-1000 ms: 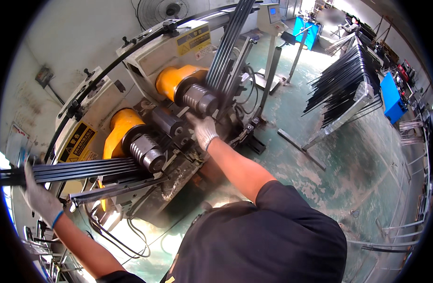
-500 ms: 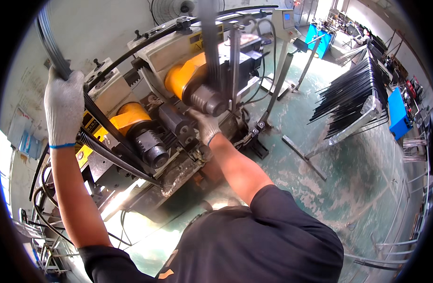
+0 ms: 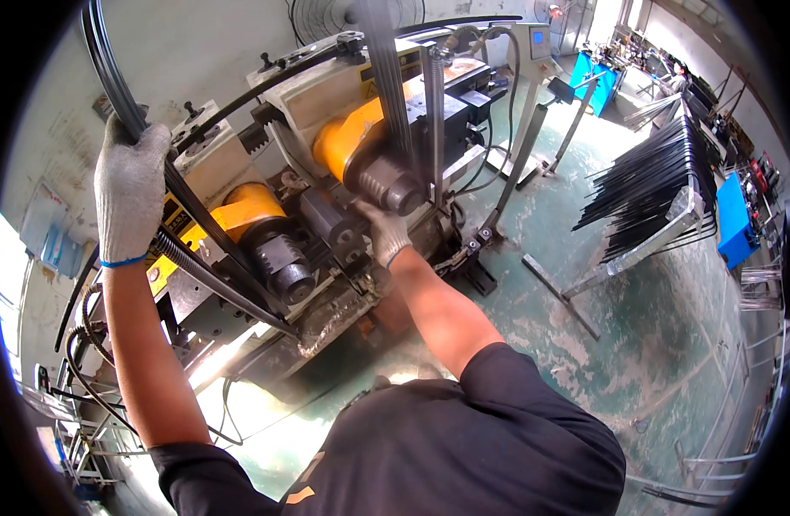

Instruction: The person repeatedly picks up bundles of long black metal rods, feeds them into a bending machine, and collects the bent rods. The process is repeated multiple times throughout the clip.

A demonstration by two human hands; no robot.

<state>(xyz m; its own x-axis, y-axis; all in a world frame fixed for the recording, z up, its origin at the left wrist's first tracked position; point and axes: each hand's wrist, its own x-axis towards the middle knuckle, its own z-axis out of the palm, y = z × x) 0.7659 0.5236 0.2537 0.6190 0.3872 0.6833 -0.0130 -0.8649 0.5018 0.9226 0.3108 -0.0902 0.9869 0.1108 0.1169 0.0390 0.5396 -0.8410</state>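
Note:
My left hand (image 3: 135, 185), in a whitish knit glove with a blue cuff edge, is closed around a bundle of slim dark metal tubes (image 3: 111, 73). The bundle slants from the upper left down toward the machine. My right hand (image 3: 388, 234), gloved too, reaches between the two orange bending heads of the machine, beside a dark block (image 3: 326, 219). Its fingers look curled, but what they hold is hidden. The left head (image 3: 249, 206) and right head (image 3: 339, 146) each carry a dark ribbed roller. A second upright tube bundle (image 3: 385, 69), blurred, stands by the right head.
Ribbed hose (image 3: 210, 279) runs along the machine's near left side. An upright threaded rod (image 3: 435, 112) and a slanting metal post (image 3: 526, 163) stand to the right. Farther right, a rack holds many black bent tubes (image 3: 649, 185). A control box (image 3: 532, 43) and blue bins stand behind.
The view has shifted slightly, so the machine and both hands appear a little farther right. My left hand keeps its grip on the tubes, and my right hand stays between the heads.

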